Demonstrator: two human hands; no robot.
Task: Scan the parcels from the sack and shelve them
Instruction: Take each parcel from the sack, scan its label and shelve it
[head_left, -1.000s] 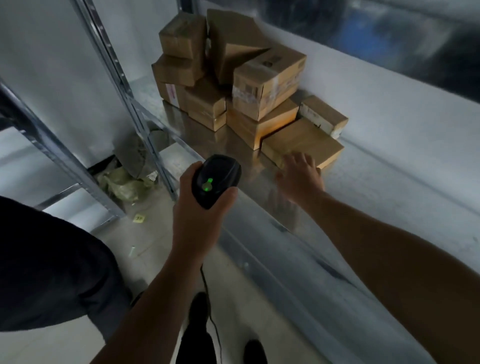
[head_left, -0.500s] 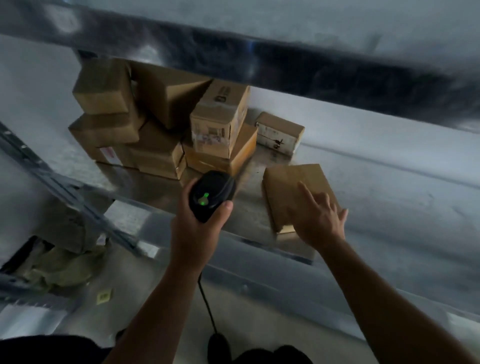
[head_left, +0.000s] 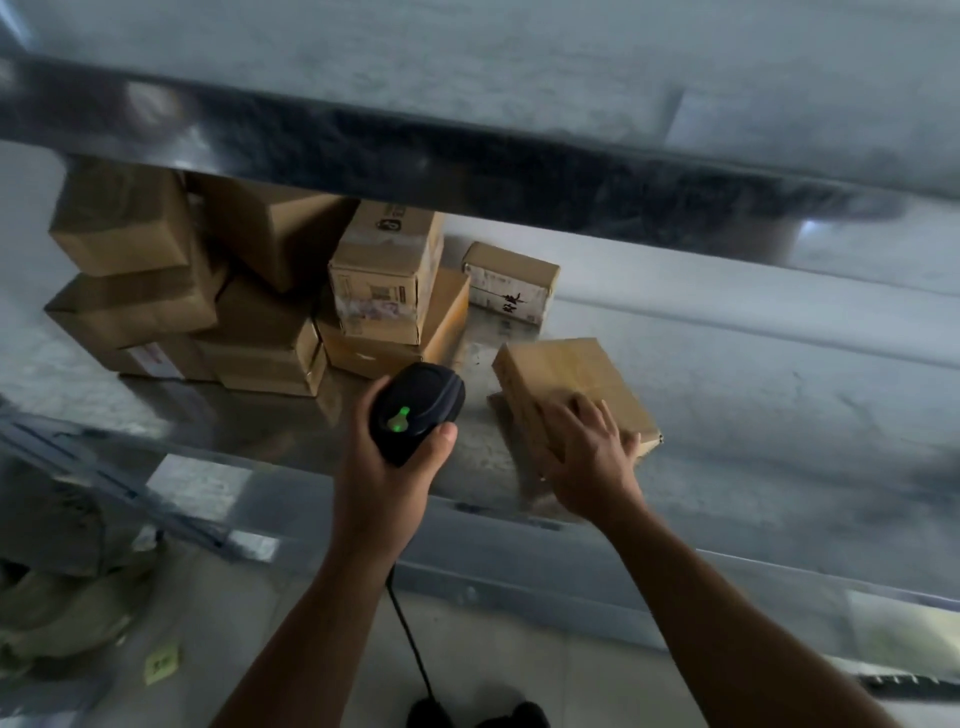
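Note:
My left hand (head_left: 384, 467) grips a black corded scanner (head_left: 415, 410) with a green light, held over the front of the metal shelf (head_left: 260, 431). My right hand (head_left: 587, 457) lies with spread, straight fingers on the near end of a flat brown parcel (head_left: 561, 374) that sits on the shelf, a little apart from the pile. A stack of several cardboard parcels (head_left: 249, 291) fills the shelf's left part, and a small labelled box (head_left: 511, 283) stands behind the flat parcel.
The shelf above (head_left: 467, 145) crosses the view as a dark band close overhead. Below left, a crumpled sack (head_left: 67, 587) lies on the floor near a yellow tag (head_left: 162, 662). The scanner's cable (head_left: 410, 639) hangs toward my shoes. Bare shelf surface extends to the right.
The view has dropped under the upper shelf. The flat parcel now lies away from the pile, nearer the front edge, with my right hand resting flat on its near end. The scanner stays put.

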